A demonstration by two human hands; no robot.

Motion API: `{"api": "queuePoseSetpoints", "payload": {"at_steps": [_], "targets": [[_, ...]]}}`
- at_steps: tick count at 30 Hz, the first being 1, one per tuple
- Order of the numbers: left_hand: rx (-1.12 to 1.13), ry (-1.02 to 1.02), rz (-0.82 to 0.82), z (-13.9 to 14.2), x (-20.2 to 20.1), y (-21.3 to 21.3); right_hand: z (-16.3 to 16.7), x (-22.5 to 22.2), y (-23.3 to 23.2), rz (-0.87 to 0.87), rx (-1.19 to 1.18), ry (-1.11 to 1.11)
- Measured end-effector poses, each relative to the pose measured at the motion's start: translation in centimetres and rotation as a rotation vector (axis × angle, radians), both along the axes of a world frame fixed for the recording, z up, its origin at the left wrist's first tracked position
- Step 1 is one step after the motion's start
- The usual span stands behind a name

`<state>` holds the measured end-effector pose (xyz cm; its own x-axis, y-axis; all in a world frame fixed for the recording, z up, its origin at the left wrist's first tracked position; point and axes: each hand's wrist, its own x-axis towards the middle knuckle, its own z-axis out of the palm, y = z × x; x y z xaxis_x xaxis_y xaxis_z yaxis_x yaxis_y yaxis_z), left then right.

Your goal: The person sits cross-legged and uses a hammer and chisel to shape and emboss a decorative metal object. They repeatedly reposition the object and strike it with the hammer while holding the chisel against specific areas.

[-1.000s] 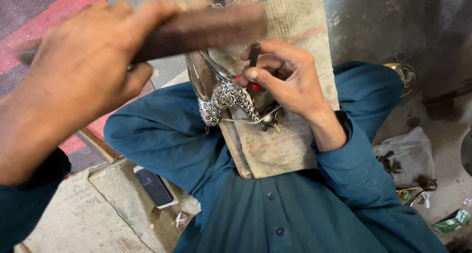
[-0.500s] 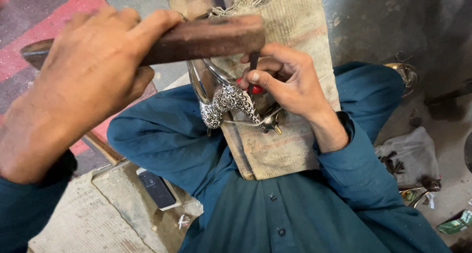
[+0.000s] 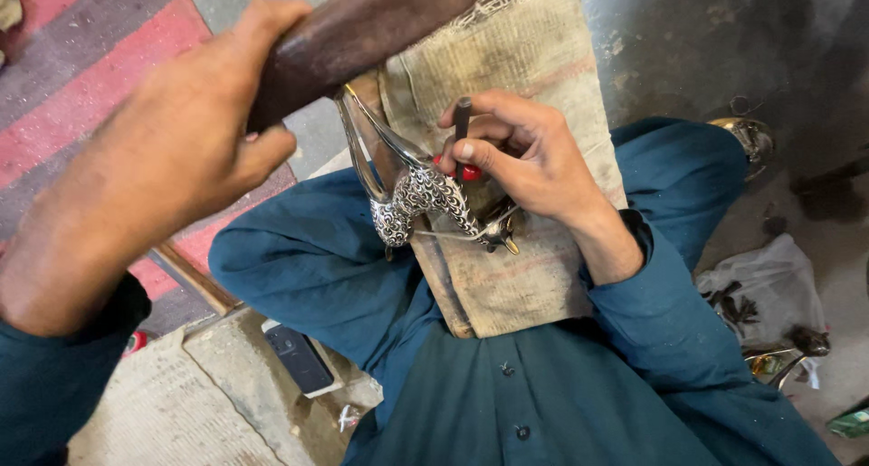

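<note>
Hands: left [image 3: 172,149] grips wooden mallet [image 3: 362,27], right [image 3: 525,154] pinches punch [image 3: 463,127].

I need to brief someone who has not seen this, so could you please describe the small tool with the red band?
Start at the burlap cloth over the lap. On it lies a shiny metal piece, and the right hand pinches a thin dark punch upright on it. Only it has a red band.

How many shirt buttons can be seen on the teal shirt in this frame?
2. The upper dark button sits on the teal shirt just below the burlap-covered board; the lower dark button lies beneath it, near the bottom edge. More may be hidden under the burlap.
</note>
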<state>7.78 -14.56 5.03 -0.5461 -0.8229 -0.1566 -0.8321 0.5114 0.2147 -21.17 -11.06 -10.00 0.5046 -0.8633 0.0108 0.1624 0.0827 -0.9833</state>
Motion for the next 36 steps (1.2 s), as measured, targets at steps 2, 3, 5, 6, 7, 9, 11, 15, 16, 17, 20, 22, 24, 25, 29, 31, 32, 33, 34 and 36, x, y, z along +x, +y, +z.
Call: {"api": "queuePoseSetpoints", "payload": {"at_steps": [2,3,5,6,7,9,11,15,16,17,20,22,24,25,29,31,32,33,34,36], "targets": [[-0.017,0.020,-0.015,-0.2,0.1,0.0,0.0,0.0,0.2,-0.001,0.020,-0.016],[-0.042,-0.028,-0.023,-0.2,0.1,0.0,0.0,0.0,0.2,-0.001,0.027,-0.024],[-0.047,-0.085,-0.031,-0.4,0.0,0.1,0.1,0.1,0.3,-0.001,0.033,-0.023],[-0.029,-0.096,-0.031,-0.4,-0.1,0.2,0.1,0.1,0.3,-0.002,0.035,-0.025],[-0.009,-0.107,-0.032,-0.4,-0.2,0.2,0.1,0.2,0.4,-0.003,0.050,-0.037],[0.004,-0.126,-0.006,-0.3,-0.4,0.3,0.1,0.3,0.5,0.001,0.075,-0.062],[0.045,-0.057,0.029,-0.2,-0.5,0.4,0.1,0.5,0.5,-0.019,0.110,-0.055],[0.105,0.107,0.068,0.2,-0.6,0.6,0.1,0.6,0.3,-0.001,0.178,-0.091],[0.101,0.111,0.058,0.2,-0.6,0.7,0.1,0.7,0.3,0.001,0.196,-0.097],[0.139,0.082,0.113,0.2,-0.6,0.7,0.1,0.7,0.3,0.003,0.214,-0.101],[0.223,0.003,0.228,0.1,-0.8,0.8,0.1,0.8,0.3,0.012,0.218,-0.102],[0.233,-0.043,0.253,0.0,-0.9,0.7,0.0,0.8,0.3,0.019,0.217,-0.101],[0.227,-0.033,0.233,-0.2,-1.0,0.6,0.0,0.8,0.3,0.022,0.231,-0.100],[0.223,-0.028,0.224,-0.2,-1.0,0.5,0.0,0.8,0.4,0.020,0.226,-0.098],[0.391,-0.057,0.366,-0.3,-0.9,0.3,-0.1,0.8,0.5,0.023,0.204,-0.110],[0.344,-0.021,0.237,-0.3,-0.7,0.3,-0.1,0.9,0.6,0.030,0.192,-0.115],[0.245,-0.032,0.125,-0.2,-0.5,0.2,-0.1,0.9,0.7,0.030,0.184,-0.110],[0.146,-0.042,0.011,-0.2,-0.4,0.2,-0.1,0.9,0.7,0.028,0.176,-0.105],[0.048,-0.054,-0.100,-0.2,-0.4,0.1,-0.1,0.9,0.8,0.014,0.178,-0.097],[0.196,-0.046,0.072,-0.1,-0.3,0.1,-0.1,1.0,0.9,-0.016,0.183,-0.083]]}}
